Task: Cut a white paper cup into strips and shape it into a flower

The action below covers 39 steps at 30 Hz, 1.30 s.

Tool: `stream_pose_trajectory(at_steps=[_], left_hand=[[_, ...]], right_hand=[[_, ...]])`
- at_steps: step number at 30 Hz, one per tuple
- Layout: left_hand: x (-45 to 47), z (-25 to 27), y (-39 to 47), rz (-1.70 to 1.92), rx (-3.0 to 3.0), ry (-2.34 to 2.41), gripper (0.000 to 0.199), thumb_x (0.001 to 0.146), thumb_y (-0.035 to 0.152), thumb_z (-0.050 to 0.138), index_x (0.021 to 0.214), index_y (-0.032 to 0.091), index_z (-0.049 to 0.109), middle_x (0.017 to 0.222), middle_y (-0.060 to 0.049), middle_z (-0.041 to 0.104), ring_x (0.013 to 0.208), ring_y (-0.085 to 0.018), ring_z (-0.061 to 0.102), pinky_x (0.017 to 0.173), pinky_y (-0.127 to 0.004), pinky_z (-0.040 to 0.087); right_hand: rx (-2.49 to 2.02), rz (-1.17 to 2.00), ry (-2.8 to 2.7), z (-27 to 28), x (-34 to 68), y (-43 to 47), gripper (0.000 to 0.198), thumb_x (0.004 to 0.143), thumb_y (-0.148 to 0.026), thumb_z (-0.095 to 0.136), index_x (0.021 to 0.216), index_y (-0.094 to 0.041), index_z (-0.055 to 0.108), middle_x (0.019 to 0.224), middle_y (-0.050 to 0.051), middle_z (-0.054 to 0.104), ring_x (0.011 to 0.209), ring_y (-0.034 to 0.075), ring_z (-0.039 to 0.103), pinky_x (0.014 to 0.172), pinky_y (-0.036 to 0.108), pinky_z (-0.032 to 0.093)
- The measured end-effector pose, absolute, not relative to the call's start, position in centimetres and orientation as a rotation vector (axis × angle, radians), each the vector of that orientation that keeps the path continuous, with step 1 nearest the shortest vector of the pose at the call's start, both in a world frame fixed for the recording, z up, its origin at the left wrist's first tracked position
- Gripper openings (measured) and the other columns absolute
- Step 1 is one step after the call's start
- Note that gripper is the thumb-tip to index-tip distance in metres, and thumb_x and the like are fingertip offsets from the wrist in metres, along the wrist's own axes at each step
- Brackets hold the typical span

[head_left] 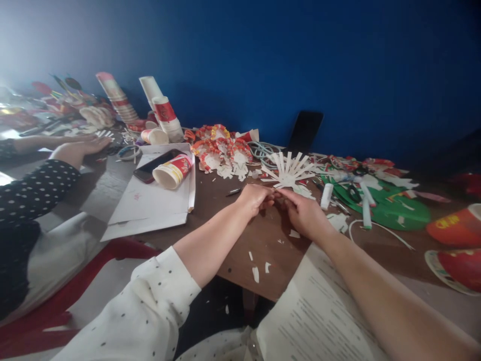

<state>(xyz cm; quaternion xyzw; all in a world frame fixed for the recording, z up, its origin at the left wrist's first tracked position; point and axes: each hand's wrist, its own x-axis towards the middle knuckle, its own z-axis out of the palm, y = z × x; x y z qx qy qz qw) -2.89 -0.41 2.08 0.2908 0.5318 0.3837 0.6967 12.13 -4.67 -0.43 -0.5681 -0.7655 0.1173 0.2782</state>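
Note:
My left hand (259, 198) and my right hand (302, 210) meet over the brown table, fingers curled and fingertips together. Whatever they pinch is too small or hidden to make out. Right behind the fingers is a white paper cup cut into strips (287, 175), its strips fanned outward like a flower. I cannot tell whether the fingers touch it. A dark pen (233, 192) lies left of my left hand. To the right of my right hand stands a white glue stick (326, 196). White paper scraps (256, 274) are scattered in front of both hands.
A white box lid (150, 205) at left carries a phone (150, 168) and a red-white paper cup (173, 171). Stacked cups (165, 118) and red-white paper crafts (225, 150) stand behind. At right lies green sheet material (402, 213). Another person's hands (84, 145) work far left.

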Motion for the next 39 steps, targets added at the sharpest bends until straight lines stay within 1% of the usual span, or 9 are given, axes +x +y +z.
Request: stream_pose_trajectory(at_steps=[4,7,11,14,17,20,22,25,39], left_hand=[[-2.9,2.2,-0.5,0.856,0.651,1.175,0.012,0.078,0.006,0.060,0.067,0.010,0.063,0.066,-0.005,0.065,0.050,-0.005,0.050,0.047,-0.014,0.043],[-3.0,2.3,-0.5,0.865,0.651,1.167,0.010,0.077,0.005,0.060,0.068,0.009,0.063,0.068,-0.005,0.065,0.050,-0.004,0.051,0.046,-0.014,0.043],[-3.0,2.2,-0.4,0.870,0.663,1.164,0.009,0.077,0.004,0.060,0.069,0.008,0.063,0.068,-0.006,0.065,0.050,-0.003,0.050,0.046,-0.013,0.043],[-3.0,2.2,-0.3,0.854,0.656,1.150,0.012,0.077,0.005,0.061,0.065,0.008,0.063,0.066,-0.006,0.065,0.049,-0.004,0.051,0.046,-0.013,0.043],[-3.1,2.2,-0.3,0.857,0.636,1.146,0.013,0.075,0.005,0.063,0.063,0.008,0.062,0.059,-0.005,0.062,0.047,-0.004,0.050,0.046,-0.014,0.042],[-3.2,2.1,-0.2,0.855,0.634,1.138,0.012,0.076,0.004,0.061,0.065,0.007,0.063,0.059,-0.005,0.062,0.046,-0.004,0.050,0.045,-0.014,0.042],[-3.3,2.1,-0.1,0.842,0.638,1.129,0.011,0.077,0.005,0.060,0.068,0.007,0.065,0.063,-0.006,0.064,0.047,-0.004,0.052,0.045,-0.014,0.042],[-3.3,2.0,0.0,0.836,0.644,1.122,0.010,0.077,0.005,0.060,0.070,0.007,0.065,0.064,-0.005,0.065,0.048,-0.004,0.052,0.044,-0.013,0.041],[-3.2,2.2,-0.3,0.828,0.714,1.147,0.008,0.076,0.010,0.064,0.069,0.007,0.067,0.064,-0.004,0.064,0.049,-0.004,0.050,0.045,-0.014,0.042]], right_hand=[[-1.502,0.379,-2.011,-0.2,11.9,-4.9,0.043,0.086,-0.016,0.044,0.125,-0.021,0.061,0.116,0.006,0.069,0.105,0.022,0.066,0.092,0.036,0.052],[-1.533,0.529,-1.903,0.4,11.6,-5.1,0.041,0.086,-0.019,0.046,0.124,-0.019,0.061,0.105,0.008,0.072,0.087,0.021,0.070,0.083,0.037,0.056],[-1.565,1.028,-1.557,1.1,11.7,-5.1,0.032,0.083,-0.023,0.054,0.113,-0.018,0.064,0.087,0.008,0.072,0.069,0.019,0.068,0.058,0.030,0.058],[-1.460,1.434,-1.285,1.4,12.1,-4.8,0.025,0.081,-0.022,0.057,0.104,-0.018,0.067,0.090,0.009,0.071,0.072,0.015,0.067,0.055,0.024,0.057],[-1.334,1.682,-1.082,1.6,12.3,-4.6,0.029,0.079,-0.017,0.059,0.107,-0.019,0.066,0.093,0.007,0.068,0.065,0.009,0.062,0.050,0.016,0.052],[-1.185,1.832,-0.926,1.7,12.2,-4.4,0.035,0.074,-0.010,0.059,0.108,-0.019,0.065,0.085,0.003,0.063,0.053,0.003,0.051,0.039,0.008,0.039],[-1.144,1.860,-0.848,1.7,11.9,-4.3,0.039,0.072,-0.006,0.059,0.108,-0.019,0.063,0.079,0.001,0.060,0.050,0.002,0.044,0.035,0.007,0.029],[-1.179,1.807,-0.791,1.5,11.6,-4.3,0.047,0.069,-0.006,0.060,0.114,-0.020,0.061,0.077,0.001,0.059,0.049,0.003,0.042,0.034,0.008,0.024],[-1.329,1.530,-1.029,0.8,11.3,-4.7,0.058,0.068,-0.016,0.064,0.126,-0.019,0.057,0.076,0.003,0.063,0.055,0.008,0.047,0.039,0.015,0.025]])
